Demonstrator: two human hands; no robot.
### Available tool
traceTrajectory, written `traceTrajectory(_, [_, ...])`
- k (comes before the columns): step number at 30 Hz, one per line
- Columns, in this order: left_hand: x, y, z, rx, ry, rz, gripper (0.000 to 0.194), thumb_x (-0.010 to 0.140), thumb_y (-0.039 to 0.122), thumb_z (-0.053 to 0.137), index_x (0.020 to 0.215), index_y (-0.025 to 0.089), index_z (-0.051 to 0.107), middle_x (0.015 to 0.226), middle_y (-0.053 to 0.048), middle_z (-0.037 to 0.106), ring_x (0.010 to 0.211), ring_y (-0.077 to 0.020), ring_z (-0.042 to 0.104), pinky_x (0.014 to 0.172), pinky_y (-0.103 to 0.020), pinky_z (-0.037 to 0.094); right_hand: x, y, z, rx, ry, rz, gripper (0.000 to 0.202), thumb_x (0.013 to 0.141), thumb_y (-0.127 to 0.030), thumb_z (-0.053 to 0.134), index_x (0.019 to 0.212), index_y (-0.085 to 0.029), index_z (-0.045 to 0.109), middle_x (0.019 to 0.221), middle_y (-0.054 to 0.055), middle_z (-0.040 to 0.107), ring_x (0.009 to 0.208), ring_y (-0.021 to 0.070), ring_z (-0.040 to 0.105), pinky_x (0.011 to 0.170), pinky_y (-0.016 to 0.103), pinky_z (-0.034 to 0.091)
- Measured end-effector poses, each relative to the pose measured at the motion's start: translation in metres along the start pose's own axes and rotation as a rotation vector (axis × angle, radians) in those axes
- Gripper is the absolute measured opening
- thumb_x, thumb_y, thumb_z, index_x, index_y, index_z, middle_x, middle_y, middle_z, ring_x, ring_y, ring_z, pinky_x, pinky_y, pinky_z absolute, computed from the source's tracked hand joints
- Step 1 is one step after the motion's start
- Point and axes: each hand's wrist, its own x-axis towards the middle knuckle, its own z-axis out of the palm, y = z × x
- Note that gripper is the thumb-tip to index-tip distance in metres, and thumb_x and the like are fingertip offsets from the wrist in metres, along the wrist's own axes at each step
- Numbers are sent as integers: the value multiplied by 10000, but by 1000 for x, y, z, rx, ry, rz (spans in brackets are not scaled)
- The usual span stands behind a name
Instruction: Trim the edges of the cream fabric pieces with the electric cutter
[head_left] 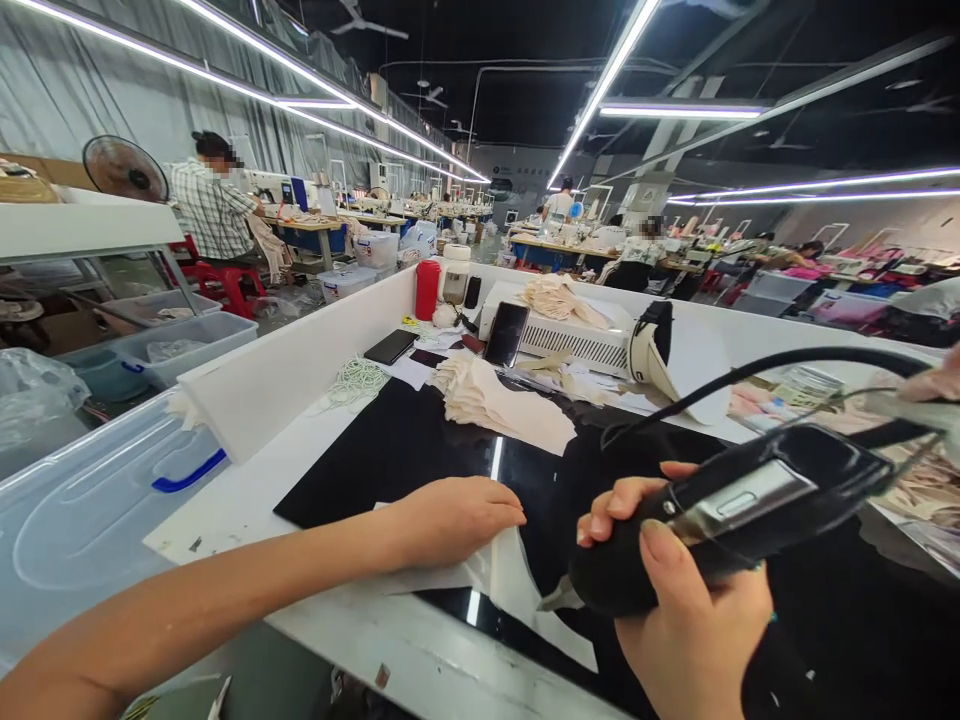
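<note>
My left hand (465, 515) is closed, its fingers bent down onto a thin white piece of cloth (517, 575) that lies on the black board (360, 460). Most of its fingertips are hidden. In my right hand (697, 620) is a black corded hand tool (780, 500) with a silver panel on its body, my fingers wrapped round it. The tool's pale metal tip (561, 597) points left and sits over the white piece's right edge; whether they touch I cannot tell. A stack of cream fabric pieces (502, 395) lies beyond my hands.
A thick black cable (750, 372) arcs above the board at right. Another hand (941, 385) shows at the right edge. Behind the stack stand a phone (507, 335), a white slotted machine (577, 345) and a red container (427, 290). Low white walls (300, 360) border the table.
</note>
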Motion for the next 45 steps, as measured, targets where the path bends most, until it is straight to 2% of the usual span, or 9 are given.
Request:
traceTrajectory(5, [-1, -6, 7, 28, -25, 26, 331, 967, -24, 560, 1229, 139, 680, 1283, -86, 746, 1221, -219, 696, 1057, -297, 567, -3, -7, -7, -15, 31, -10, 394, 771, -328, 881, 1081, -259, 649, 726, -26, 671, 580, 169, 638, 508, 324, 600])
traceTrajectory(11, [-10, -5, 3, 29, -21, 31, 239, 1025, 27, 551, 1169, 149, 697, 1307, -65, 738, 1210, -205, 697, 1031, -271, 575, -3, -17, -10, -54, 70, 35, 466, 692, -364, 933, 1038, -264, 638, 707, -35, 655, 577, 174, 624, 516, 341, 606])
traceTrajectory(16, [-12, -6, 5, 25, 30, 37, 243, 1040, 51, 548, 1190, 150, 711, 1284, -71, 749, 1190, -205, 710, 992, -278, 595, -3, -15, -14, -79, 62, 44, 506, 671, -407, 957, 1046, -278, 642, 714, -34, 647, 581, 192, 621, 517, 377, 607])
traceTrajectory(21, [-14, -8, 11, 0, 74, 45, 253, 1049, 67, 530, 1194, 149, 721, 1301, -87, 750, 1207, -211, 711, 1036, -281, 576, 0, -13, -14, -72, 108, 32, 565, 621, -462, 980, 1046, -278, 656, 687, -27, 624, 561, 188, 576, 448, 353, 577])
traceTrajectory(26, [-14, -6, 14, -31, 117, 37, 268, 1051, 61, 505, 1181, 154, 721, 1262, -84, 759, 1190, -200, 713, 1017, -273, 581, 13, -14, -7, -76, 156, 43, 558, 586, -406, 971, 1028, -287, 653, 681, -40, 620, 584, 185, 576, 473, 341, 587])
traceTrajectory(30, [-15, -5, 13, -39, 116, 27, 294, 1044, 39, 487, 1186, 153, 718, 1279, -82, 754, 1208, -207, 708, 1037, -280, 571, 31, -3, 8, -30, 188, -9, 508, 629, -328, 915, 1048, -285, 631, 691, -62, 624, 573, 159, 566, 485, 300, 569])
traceTrajectory(35, [-15, -4, 13, -36, 88, 4, 278, 1061, 72, 498, 1210, 169, 712, 1325, -69, 743, 1246, -205, 699, 1036, -259, 555, 47, 21, 24, 2, 136, -76, 461, 718, -310, 886, 1070, -263, 592, 735, -63, 645, 585, 140, 597, 524, 285, 565])
traceTrajectory(45, [-16, -4, 14, -37, 152, 40, 285, 1056, 59, 482, 1184, 143, 722, 1275, -80, 758, 1172, -202, 720, 968, -263, 591, 47, 36, 28, -1, 84, -102, 471, 774, -365, 882, 1105, -257, 563, 752, -66, 633, 576, 133, 605, 548, 293, 561])
